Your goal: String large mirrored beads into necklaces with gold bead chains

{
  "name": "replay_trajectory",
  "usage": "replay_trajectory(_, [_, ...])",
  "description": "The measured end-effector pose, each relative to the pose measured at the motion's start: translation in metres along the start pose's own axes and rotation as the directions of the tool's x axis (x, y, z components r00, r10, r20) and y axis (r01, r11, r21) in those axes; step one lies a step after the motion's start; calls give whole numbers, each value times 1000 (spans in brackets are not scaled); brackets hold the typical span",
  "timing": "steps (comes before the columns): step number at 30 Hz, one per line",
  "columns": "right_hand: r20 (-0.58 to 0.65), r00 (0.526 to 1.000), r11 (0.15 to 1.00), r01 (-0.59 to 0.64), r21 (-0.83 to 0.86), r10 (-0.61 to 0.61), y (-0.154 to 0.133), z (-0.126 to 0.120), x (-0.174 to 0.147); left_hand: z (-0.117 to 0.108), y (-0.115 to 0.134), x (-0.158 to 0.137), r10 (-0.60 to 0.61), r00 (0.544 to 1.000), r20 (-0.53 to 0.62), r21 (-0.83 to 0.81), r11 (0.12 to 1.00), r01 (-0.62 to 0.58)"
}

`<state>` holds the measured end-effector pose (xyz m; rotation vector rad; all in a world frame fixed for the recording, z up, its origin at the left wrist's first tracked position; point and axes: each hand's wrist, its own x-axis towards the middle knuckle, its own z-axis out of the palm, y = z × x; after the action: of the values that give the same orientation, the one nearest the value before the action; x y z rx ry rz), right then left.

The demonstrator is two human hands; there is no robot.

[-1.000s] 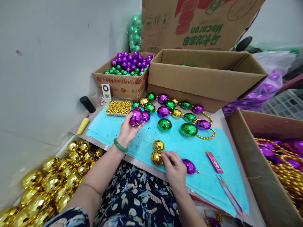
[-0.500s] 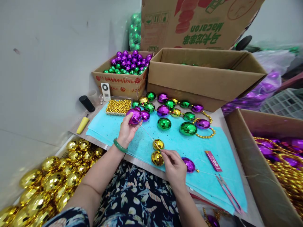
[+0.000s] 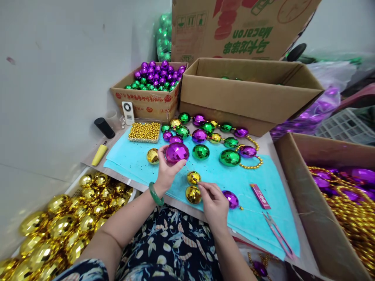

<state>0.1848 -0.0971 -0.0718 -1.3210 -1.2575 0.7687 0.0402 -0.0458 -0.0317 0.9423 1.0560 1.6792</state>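
My left hand (image 3: 168, 169) is closed around a large shiny purple faceted bead (image 3: 177, 152), lifted over the blue cloth (image 3: 131, 164). With thumb and fingertips together, my right hand (image 3: 215, 201) pinches a thin needle (image 3: 188, 169) that runs up toward that bead. Just left of the right fingers lie two gold beads, an upper one (image 3: 193, 177) and a lower one (image 3: 193, 194). Beside the right hand is another purple bead (image 3: 231, 199) with a small gold bead (image 3: 241, 208) and a fine thread trailing right.
Behind lie strung beads (image 3: 199, 136), loose green beads (image 3: 230, 157) and a tray of tiny gold beads (image 3: 144, 132). Pink-handled snippers (image 3: 279, 236) and a pink packet (image 3: 260, 196) are at right. Cardboard boxes (image 3: 246, 95) border the back and right; a gold-bead crate (image 3: 84, 177) stands left.
My left hand has moved right and nearer my right hand with the purple bead, shortening the visible needle between them. A gold bead left of that hand has come into view.
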Motion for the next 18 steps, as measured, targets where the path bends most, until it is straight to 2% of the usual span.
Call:
replay_trajectory(6, [12,998,995,-66,80,65,9,0,-1,2,-6,-4,23,1000,-15,5,1000,-23])
replay_trajectory(10, [46,995,990,-90,109,85,13,-3,2,-1,-9,-4,-3,999,42,-14,1000,4])
replay_trajectory(15, [31,997,993,-74,91,71,17,-7,6,-3,-6,-8,104,989,109,75,991,-112])
replay_trajectory(18, [41,995,988,-99,115,94,19,-6,6,-3,-6,-8,69,994,88,48,996,-74])
